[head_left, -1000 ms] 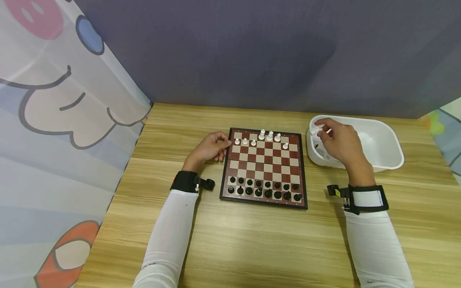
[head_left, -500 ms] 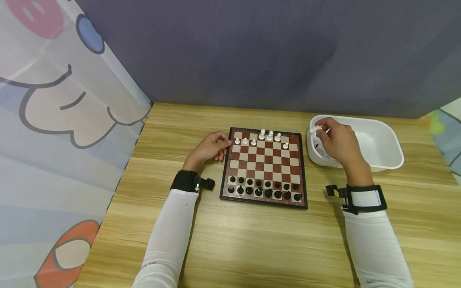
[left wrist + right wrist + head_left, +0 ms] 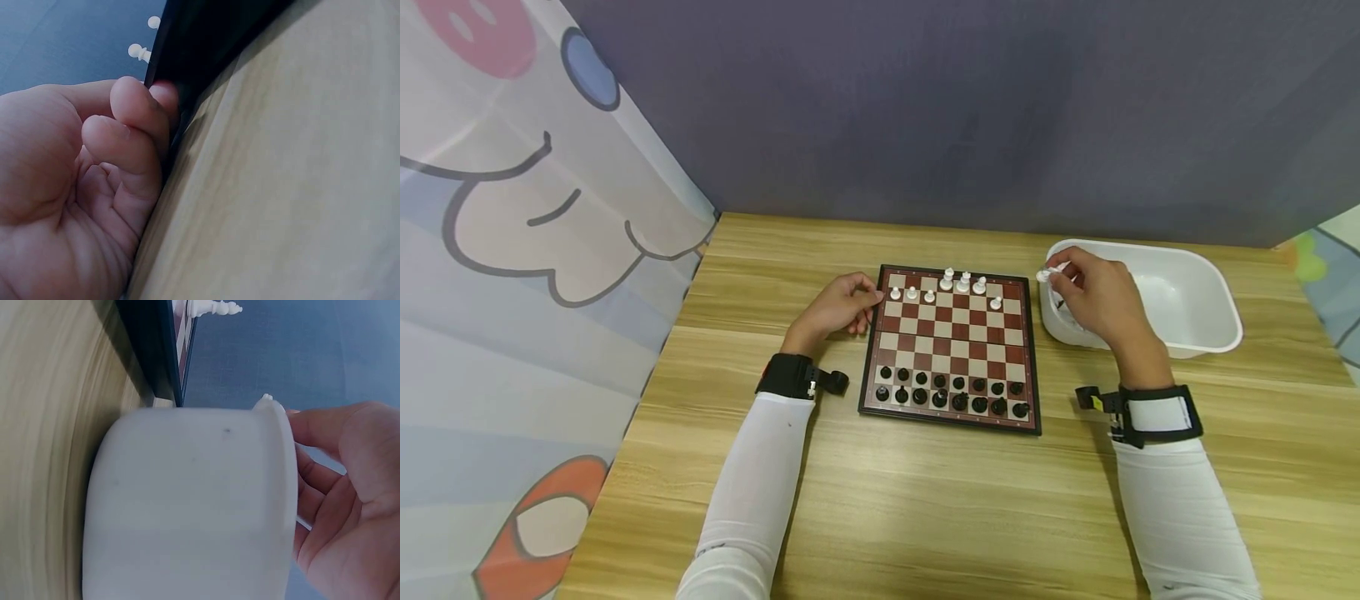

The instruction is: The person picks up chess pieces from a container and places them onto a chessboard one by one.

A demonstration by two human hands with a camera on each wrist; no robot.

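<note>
A red-and-cream chessboard (image 3: 955, 325) lies on the table. My left hand (image 3: 842, 304) grips its left edge, the thumb over the rim; in the left wrist view curled fingers (image 3: 134, 125) meet the board's dark side. Above the near left rim of a white plastic tub (image 3: 1206, 343), my right hand (image 3: 1105, 292) pinches a white chess piece (image 3: 1045, 274) between thumb and fingers. The tub wall hides most of that piece in the right wrist view, where only its tip shows over the rim.
Black pieces (image 3: 939, 398) fill two rows at the board's near side. Along the far side stand several white pieces, among them a white king (image 3: 947, 279) and a lone white pawn (image 3: 996, 303). A dark partition (image 3: 925, 125) rises behind the table (image 3: 925, 517).
My right hand has shifted slightly left, bringing the white chess piece out to the tub's left rim. The left hand stays at the chessboard's edge.
</note>
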